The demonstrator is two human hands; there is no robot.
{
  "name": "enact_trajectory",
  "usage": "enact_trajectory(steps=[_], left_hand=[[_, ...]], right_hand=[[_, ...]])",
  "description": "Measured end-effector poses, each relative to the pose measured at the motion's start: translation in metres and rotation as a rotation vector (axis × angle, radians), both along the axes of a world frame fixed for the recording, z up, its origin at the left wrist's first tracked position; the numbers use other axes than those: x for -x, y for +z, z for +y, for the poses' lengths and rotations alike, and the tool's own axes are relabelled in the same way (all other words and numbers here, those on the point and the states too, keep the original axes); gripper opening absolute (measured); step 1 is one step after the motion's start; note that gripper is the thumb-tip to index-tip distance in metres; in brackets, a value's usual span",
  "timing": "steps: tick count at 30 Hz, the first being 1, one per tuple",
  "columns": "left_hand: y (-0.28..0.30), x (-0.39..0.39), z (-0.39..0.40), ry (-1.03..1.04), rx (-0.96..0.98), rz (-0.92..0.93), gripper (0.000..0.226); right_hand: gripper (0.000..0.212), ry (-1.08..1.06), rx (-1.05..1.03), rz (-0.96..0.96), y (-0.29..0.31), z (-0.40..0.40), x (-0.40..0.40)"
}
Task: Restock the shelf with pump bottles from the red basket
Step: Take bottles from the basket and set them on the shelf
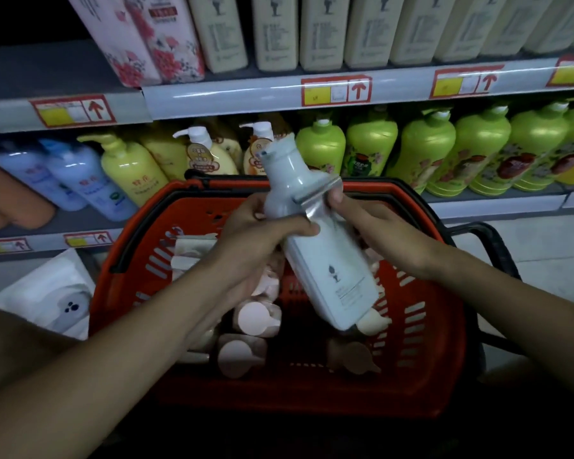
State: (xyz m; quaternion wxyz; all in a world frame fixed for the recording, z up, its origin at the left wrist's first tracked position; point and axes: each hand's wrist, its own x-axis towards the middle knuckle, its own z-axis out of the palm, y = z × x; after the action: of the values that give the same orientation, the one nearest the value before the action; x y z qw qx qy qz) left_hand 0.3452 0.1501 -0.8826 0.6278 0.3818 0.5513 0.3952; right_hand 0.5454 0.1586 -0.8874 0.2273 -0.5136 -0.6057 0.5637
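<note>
Both hands hold one pale pump bottle (315, 240) above the red basket (421, 342), in front of crowded shelves.

The left hand (262, 233) wraps its fingers around the bottle's waist; the right hand (371, 233) grips it from the other side, thumb and fingers pinching a shiny silver band (315, 200) around the neck. The bottle is smooth, flat-sided plastic, tilted with its pump head toward 11 o'clock and its base toward 5 o'clock. Below it, the slotted plastic basket holds more bottles, their round pinkish caps (251, 318) facing up. At 12 o'clock the lower shelf (494, 202) is packed with glossy green bottles (424, 154), yellow ones (130, 167) and blue ones (90, 183) at 10 o'clock. The upper shelf carries cream rectangular bottles (322, 31) and pink floral ones (153, 38). A white pack (47, 293) lies at 8 o'clock.
</note>
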Motion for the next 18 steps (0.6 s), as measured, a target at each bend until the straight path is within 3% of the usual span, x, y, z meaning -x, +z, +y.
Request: enact_trajectory(steps=[3,8,14,18], left_hand=[[0.016,0.009,0.014,0.042,-0.002,-0.146,0.052],[0.023,0.017,0.023,-0.036,-0.108,-0.211,0.051],[0.037,0.023,0.017,-0.062,-0.259,-0.004,0.053],[0.055,0.026,-0.001,-0.106,-0.303,0.029,0.056]], right_hand=[[0.064,0.064,-0.009,0.041,0.002,-0.006,-0.002],[0.068,-0.103,-0.015,0.154,0.015,-0.007,0.002],[0.061,-0.273,-0.049,0.381,0.038,-0.011,0.016],[0.061,-0.369,-0.081,0.489,0.064,-0.016,0.026]])
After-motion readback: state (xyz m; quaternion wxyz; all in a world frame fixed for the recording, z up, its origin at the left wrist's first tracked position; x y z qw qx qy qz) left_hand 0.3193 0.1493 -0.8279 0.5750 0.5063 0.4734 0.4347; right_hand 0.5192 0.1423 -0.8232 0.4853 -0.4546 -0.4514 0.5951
